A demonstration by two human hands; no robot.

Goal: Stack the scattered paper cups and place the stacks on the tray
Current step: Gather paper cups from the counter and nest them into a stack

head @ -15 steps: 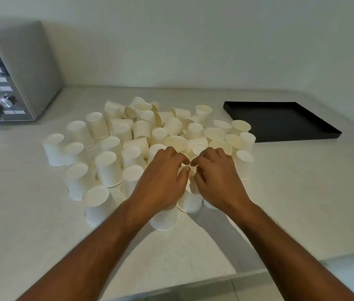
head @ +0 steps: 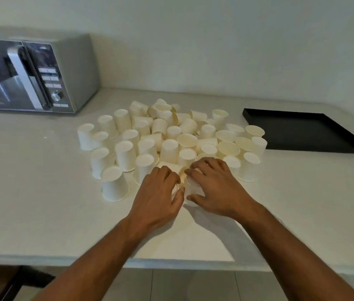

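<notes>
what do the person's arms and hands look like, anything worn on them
Both arms are bare for the whole length in view: no sleeves reach the forearms or wrists. The left hand and right hand wear no gloves, and no watch, bracelet or band shows at either wrist. No ring is visible on the fingers that can be seen, though some are hidden.

White counter (head: 41, 192) carries paper cups (head: 171, 135), tray (head: 302, 131), microwave (head: 30, 74).

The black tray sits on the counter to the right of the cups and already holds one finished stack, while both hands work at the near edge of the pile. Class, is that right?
Not quite. The head view shows the black tray holds nothing. It does sit right of the cups, and both the left hand and right hand work at the pile's near edge.
</notes>
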